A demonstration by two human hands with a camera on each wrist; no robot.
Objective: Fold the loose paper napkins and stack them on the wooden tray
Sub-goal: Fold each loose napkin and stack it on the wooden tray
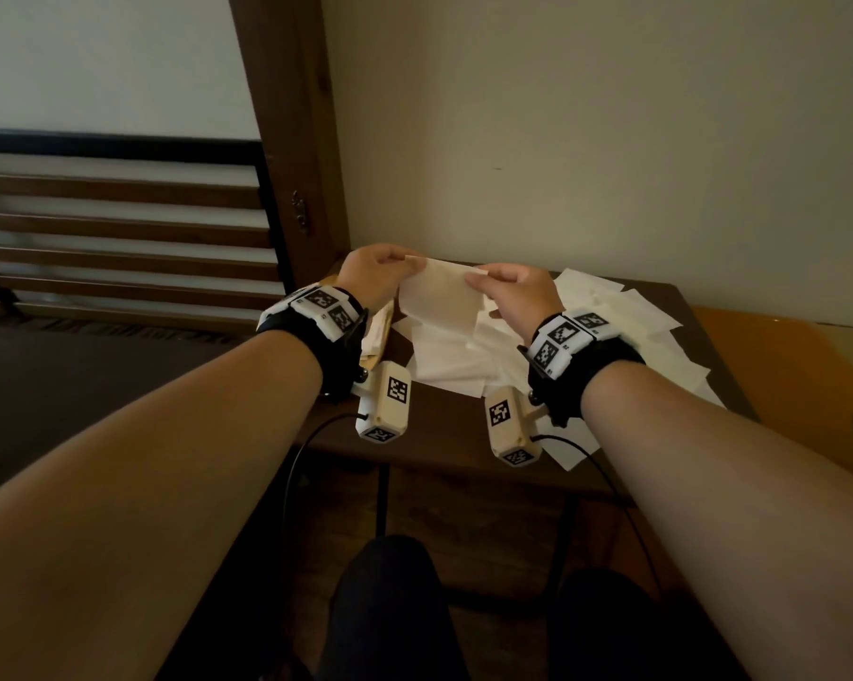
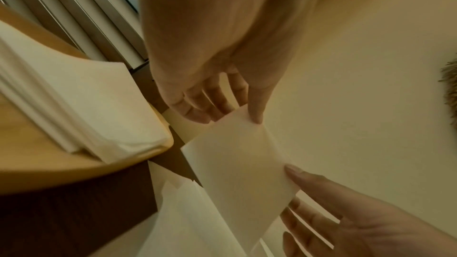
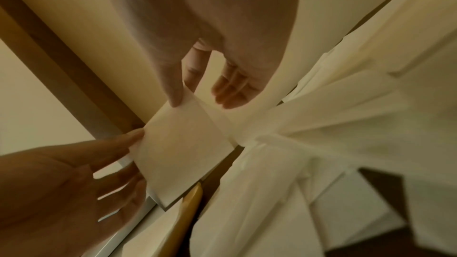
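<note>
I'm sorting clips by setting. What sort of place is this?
Probably a room in a home: a small dark table in a corner against a plain wall, beside a wood-framed door, with paper napkins strewn on it.

The head view looks forward and down from above the forearms, taking in the whole dark surface [image 1: 464, 425] and the wall behind it. The left wrist view looks along the left hand [image 2: 210, 77] from very close, facing the wall, with the wooden tray [image 2: 49, 165] at its left. The right wrist view looks along the right hand [image 3: 210, 62] equally close. All three views share the held napkin [image 1: 439, 299] between both hands.
</note>
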